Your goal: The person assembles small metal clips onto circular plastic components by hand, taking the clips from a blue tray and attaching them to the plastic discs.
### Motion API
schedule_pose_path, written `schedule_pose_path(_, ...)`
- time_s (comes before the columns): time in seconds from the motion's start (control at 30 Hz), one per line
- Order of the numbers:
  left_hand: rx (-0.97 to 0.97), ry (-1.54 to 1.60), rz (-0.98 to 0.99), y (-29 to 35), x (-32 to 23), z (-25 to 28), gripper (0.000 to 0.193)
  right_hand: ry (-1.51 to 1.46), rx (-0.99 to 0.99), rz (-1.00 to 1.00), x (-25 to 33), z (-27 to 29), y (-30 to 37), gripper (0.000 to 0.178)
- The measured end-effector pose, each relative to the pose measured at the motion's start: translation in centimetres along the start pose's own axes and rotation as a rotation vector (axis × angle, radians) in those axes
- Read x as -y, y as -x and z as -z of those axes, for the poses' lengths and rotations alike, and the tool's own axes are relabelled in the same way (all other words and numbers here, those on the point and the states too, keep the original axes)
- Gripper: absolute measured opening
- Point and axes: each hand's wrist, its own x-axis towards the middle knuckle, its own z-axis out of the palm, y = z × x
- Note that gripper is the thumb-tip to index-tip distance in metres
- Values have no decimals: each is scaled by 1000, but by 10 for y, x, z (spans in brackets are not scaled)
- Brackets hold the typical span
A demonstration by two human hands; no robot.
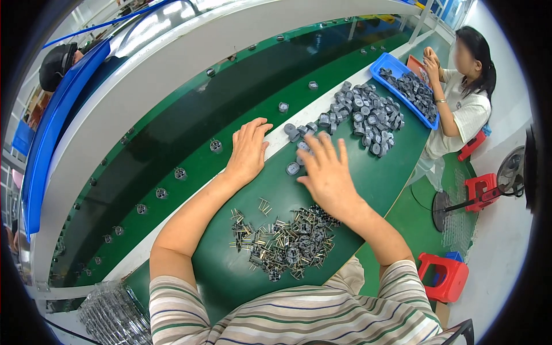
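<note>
My left hand (247,152) reaches over the white edge strip between the bench and the conveyor, fingers stretched and thumb apart, with nothing visible in it. My right hand (330,178) hovers at the near end of the grey round caps, fingers spread. A few grey caps (293,168) lie under and beside its fingertips. The larger heap of caps (368,115) spreads farther along the green bench. Nearer my body is a pile of small black parts with brass-coloured metal pins (296,244). My right forearm passes at the right side of this pile.
The green conveyor belt (190,144) runs along the left with spaced small assemblies (215,145) on it. A blue tray (428,122) of grey parts stands at the bench's far end, by a seated co-worker (468,109). Red stools (443,276) and a fan (512,172) are at right.
</note>
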Motion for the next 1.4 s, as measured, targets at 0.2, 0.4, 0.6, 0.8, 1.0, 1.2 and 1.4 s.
schedule_pose_path(0.2, 43, 55, -7, -2, 0, -1, 60, -518, 326, 443, 36, -22, -24, 28)
schedule_pose_path(0.4, 306, -32, -119, -7, -4, 10, 71, -870, 469, 375, 16, -41, -38, 20)
schedule_pose_path(0.6, 232, 80, -21, -8, -1, 5, 62, -979, 463, 72, -2, -37, -50, 20)
schedule_pose_path(0.8, 159, 124, -140, -31, 2, -21, 52, -800, 420, -38, -44, -39, -49, 23)
schedule_pose_path(1.0, 79, 252, -14, -41, -9, -29, 33, -679, 313, -248, -71, -34, -51, 22)
schedule_pose_path(1.2, 232, 307, 80, -2, -35, 9, 37, -475, 200, -277, -68, -10, -48, 28)
schedule_pose_path(1.4, 198, 445, 172, 7, -33, 5, 34, -475, 18, 132, -58, -29, -43, 30)
